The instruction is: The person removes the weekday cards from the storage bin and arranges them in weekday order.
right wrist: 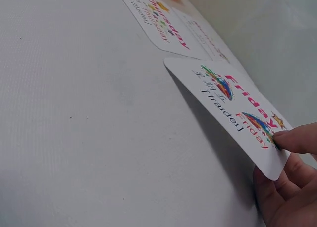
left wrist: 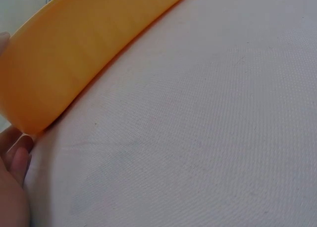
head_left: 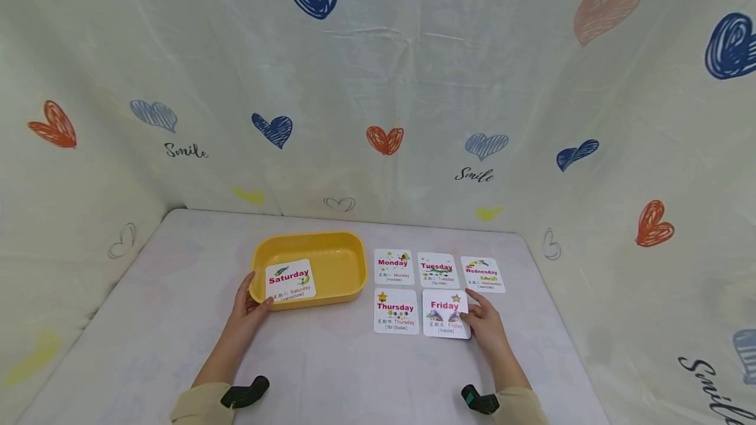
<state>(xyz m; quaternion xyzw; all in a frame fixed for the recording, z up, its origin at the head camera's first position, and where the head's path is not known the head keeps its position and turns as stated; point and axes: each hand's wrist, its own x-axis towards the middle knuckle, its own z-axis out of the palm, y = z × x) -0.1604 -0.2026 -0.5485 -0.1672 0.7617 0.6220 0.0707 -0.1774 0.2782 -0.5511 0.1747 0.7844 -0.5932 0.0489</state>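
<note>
At the left front corner of a yellow plastic tray (head_left: pixel 339 281), my left hand (head_left: pixel 249 310) grips the wall, thumb at the front rim and fingers at the side. Inside the tray lies a Saturday card (head_left: pixel 291 281). My right hand (head_left: pixel 487 325) pinches the right edge of the Friday card (head_left: pixel 444 315), thumb on top and fingers under it. In the right wrist view that card (right wrist: pixel 223 100) is tilted, its near edge off the table with a shadow beneath. Left of it lies the Thursday card (head_left: pixel 396 313). The left wrist view shows the tray's outer wall (left wrist: pixel 84 48) and some fingertips (left wrist: pixel 19 162).
Behind the Friday and Thursday cards lie the Monday card (head_left: pixel 394 267), the Tuesday card (head_left: pixel 438 271) and the Wednesday card (head_left: pixel 483 275) in a row. A white cloth covers the table (head_left: pixel 348 372). Heart-printed curtains (head_left: pixel 378 84) rise at the back and sides.
</note>
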